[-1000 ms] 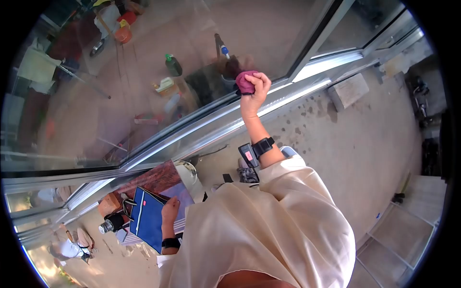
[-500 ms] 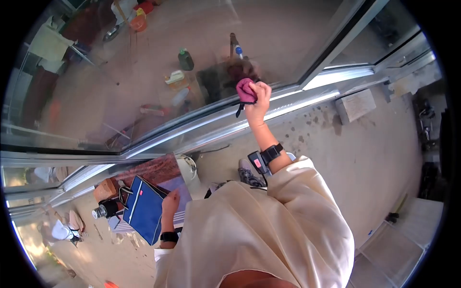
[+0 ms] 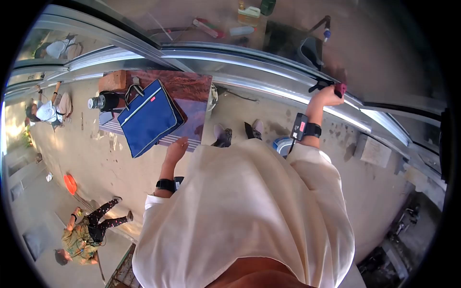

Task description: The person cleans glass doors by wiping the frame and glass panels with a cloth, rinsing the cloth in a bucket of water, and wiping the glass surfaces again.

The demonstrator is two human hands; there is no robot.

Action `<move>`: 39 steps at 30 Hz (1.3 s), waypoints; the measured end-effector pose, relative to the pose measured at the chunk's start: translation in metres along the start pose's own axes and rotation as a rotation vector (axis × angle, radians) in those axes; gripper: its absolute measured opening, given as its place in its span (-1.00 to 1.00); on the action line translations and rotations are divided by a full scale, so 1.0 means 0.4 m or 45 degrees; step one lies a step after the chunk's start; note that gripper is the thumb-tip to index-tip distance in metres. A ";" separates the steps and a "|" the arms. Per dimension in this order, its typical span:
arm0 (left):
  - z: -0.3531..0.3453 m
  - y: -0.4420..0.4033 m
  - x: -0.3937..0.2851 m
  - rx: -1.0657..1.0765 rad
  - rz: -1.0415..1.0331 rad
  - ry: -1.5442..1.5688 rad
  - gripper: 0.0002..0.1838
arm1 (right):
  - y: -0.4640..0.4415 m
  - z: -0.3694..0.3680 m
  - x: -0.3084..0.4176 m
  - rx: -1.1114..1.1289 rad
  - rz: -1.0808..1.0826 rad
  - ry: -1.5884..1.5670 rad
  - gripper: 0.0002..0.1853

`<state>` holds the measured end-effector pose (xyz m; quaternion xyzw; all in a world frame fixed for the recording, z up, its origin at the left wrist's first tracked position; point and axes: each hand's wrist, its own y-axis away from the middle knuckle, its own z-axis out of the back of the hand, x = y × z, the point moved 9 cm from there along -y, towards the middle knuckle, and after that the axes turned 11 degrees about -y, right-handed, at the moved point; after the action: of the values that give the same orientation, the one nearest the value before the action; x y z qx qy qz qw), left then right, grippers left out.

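My right hand [image 3: 330,95] is closed around a magenta cloth [image 3: 340,90] with a black strap-like part. It reaches out to the lower part of a large window pane [image 3: 384,62], beside the metal frame rail [image 3: 269,84]. Most of the cloth is hidden by my fingers and the dark edge. My left hand [image 3: 176,149] hangs low with loosely curled fingers and nothing visible in them. Close by, a blue bag [image 3: 146,117] with dark handles lies on a low table [image 3: 197,86] with a reddish patterned top and striped cover.
A brick [image 3: 112,80] and a clear jar [image 3: 96,102] are beside the bag. A pale block [image 3: 372,150] stands by the window base, and a bucket [image 3: 283,145] near my feet. Two other people [image 3: 48,111] are off to the left; an orange-red object [image 3: 70,184] lies on the floor.
My view has swung, bringing the table, the bag and two other people further into sight. My right hand has moved right along the window with the cloth, closer to the pale block.
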<state>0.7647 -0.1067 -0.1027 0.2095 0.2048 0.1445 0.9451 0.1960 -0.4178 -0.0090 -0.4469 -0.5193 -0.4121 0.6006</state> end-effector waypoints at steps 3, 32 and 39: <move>-0.014 0.009 0.031 0.029 0.026 0.034 -0.68 | 0.249 -0.063 0.007 0.159 -0.296 -0.286 -0.62; 0.218 -0.047 0.105 -0.206 -0.016 0.098 -0.71 | 0.579 -0.100 0.547 0.779 1.097 -0.461 -0.63; 0.091 0.011 0.177 -0.094 0.046 0.072 -0.69 | 0.095 0.010 0.229 -0.045 0.058 -0.408 -0.62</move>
<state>0.8423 -0.0898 -0.0936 0.1741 0.2223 0.1748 0.9432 0.2425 -0.4067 0.0779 -0.5292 -0.5908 -0.3309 0.5113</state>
